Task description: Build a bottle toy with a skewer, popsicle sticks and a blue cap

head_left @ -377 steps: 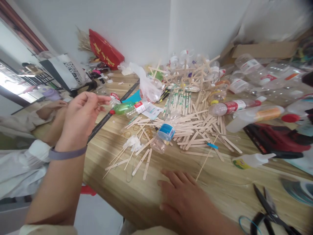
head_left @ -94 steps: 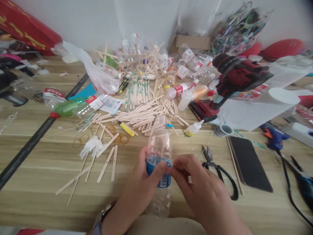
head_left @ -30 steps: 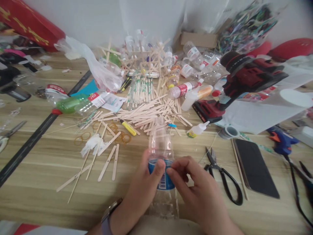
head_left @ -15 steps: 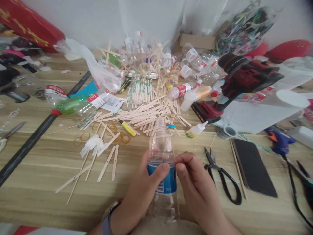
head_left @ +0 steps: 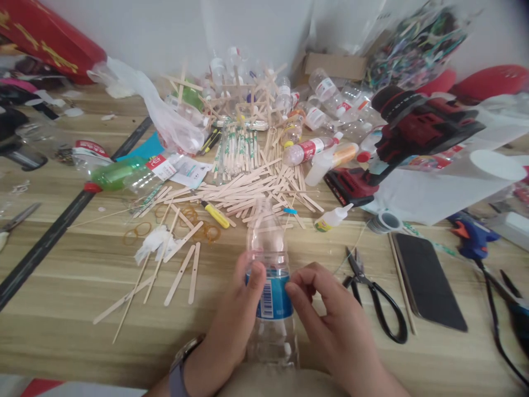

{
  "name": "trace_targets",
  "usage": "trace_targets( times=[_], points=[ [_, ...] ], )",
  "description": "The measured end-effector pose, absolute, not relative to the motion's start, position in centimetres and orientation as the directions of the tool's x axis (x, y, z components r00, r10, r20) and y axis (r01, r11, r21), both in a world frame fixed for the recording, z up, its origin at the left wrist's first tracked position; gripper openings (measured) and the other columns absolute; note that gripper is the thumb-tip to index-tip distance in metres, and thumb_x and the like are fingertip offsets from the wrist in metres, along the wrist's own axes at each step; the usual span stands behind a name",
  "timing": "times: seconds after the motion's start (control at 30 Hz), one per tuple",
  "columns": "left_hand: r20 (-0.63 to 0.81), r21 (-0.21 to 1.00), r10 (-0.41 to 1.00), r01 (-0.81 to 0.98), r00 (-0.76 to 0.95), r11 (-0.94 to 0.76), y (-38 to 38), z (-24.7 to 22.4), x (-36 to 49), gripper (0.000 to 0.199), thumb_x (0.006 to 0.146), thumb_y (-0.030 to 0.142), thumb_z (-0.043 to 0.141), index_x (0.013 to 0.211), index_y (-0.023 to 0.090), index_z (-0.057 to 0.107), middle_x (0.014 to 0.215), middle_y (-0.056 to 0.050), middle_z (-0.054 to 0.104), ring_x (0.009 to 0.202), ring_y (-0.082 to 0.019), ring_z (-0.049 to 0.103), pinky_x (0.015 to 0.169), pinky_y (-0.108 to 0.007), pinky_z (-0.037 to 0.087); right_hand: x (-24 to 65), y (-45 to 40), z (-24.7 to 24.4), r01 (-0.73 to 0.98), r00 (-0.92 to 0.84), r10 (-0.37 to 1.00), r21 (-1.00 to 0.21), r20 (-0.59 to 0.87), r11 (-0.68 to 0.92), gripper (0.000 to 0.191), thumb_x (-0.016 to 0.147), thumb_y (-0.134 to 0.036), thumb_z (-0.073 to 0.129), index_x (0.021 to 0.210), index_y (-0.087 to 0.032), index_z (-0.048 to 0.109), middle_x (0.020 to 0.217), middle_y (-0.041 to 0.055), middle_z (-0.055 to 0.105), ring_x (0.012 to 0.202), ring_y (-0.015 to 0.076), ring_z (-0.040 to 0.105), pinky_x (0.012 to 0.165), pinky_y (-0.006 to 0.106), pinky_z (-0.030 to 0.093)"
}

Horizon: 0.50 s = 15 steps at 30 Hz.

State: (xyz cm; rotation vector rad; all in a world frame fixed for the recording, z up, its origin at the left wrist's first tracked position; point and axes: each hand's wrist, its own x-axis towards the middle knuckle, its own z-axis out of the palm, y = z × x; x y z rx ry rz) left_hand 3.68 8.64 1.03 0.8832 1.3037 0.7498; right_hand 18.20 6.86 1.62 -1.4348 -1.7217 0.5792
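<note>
Head view: clear plastic bottle (head_left: 266, 231) between the two hands, neck toward the loose craft sticks (head_left: 243, 193) on the counter (head_left: 91, 353).
Left grip (head_left: 233, 311): holding the bottle around its left side, thumb across the blue label (head_left: 281, 298) beside the barcode.
Right grip (head_left: 330, 314): fingertips narrow at the label's right edge; cannot tell whether they pinch it.
Scissors (head_left: 382, 309): near the right grip, blades slightly apart.

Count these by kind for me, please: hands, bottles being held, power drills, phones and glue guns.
Hands: 2, the left hand and the right hand
Held bottle: 1
Power drill: 1
Phone: 1
Glue gun: 1
Total: 6
</note>
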Motion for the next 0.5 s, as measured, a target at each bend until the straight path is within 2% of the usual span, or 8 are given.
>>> trace_targets(
  times=[0.13, 0.3, 0.4, 0.5],
  points=[
    [-0.511, 0.858, 0.85, 0.023, 0.127, 0.513, 8.5, 1.2, 3.8, 0.072, 0.083, 0.078, 0.036, 0.123, 0.021, 0.051, 0.122, -0.011, 0.064, 0.115, -0.029, 0.058, 0.094, -0.038, 0.047, 17.9, 6.9, 2.0, 0.628, -0.05, 0.97, -0.748, 0.239, 0.216, 0.022, 0.091, -0.02, 0.052, 0.069, -0.022, 0.053, 0.06, -0.0032, 0.053, 0.051, 0.0116, 0.05, 0.046, 0.02, 0.042],
    [-0.534, 0.842, 0.817, 0.051, 0.218, 0.536, 8.6, 1.1, 3.8, 0.076, 0.078, 0.076, 0.05, 0.127, 0.018, 0.043, 0.111, -0.012, 0.068, 0.098, -0.029, 0.065, 0.086, -0.041, 0.049, 17.3, 7.6, 1.8, 0.605, 0.026, 0.964, -0.771, 0.266, 0.197, 0.02, 0.088, -0.02, 0.053, 0.068, -0.022, 0.052, 0.059, -0.0035, 0.053, 0.05, 0.0111, 0.049, 0.047, 0.02, 0.043],
    [-0.531, 0.845, 0.817, 0.067, 0.226, 0.531, 8.7, 1.2, 3.6, 0.08, 0.074, 0.075, 0.056, 0.127, 0.017, 0.043, 0.106, -0.012, 0.07, 0.094, -0.029, 0.066, 0.086, -0.042, 0.049, 17.5, 7.8, 1.5, 0.503, 0.05, 0.978, -0.851, 0.205, 0.152, 0.02, 0.091, -0.025, 0.053, 0.071, -0.022, 0.052, 0.058, -0.0037, 0.053, 0.051, 0.0114, 0.051, 0.047, 0.02, 0.044],
    [-0.539, 0.841, 0.818, 0.076, 0.201, 0.536, 8.8, 1.3, 3.5, 0.077, 0.077, 0.076, 0.05, 0.126, 0.017, 0.046, 0.107, -0.013, 0.069, 0.094, -0.029, 0.066, 0.085, -0.042, 0.049, 18.3, 7.5, 1.0, 0.39, 0.042, 0.991, -0.915, 0.127, 0.101, 0.021, 0.097, -0.032, 0.048, 0.08, -0.022, 0.055, 0.062, -0.0026, 0.057, 0.054, 0.0122, 0.054, 0.049, 0.021, 0.046]
  ],
)
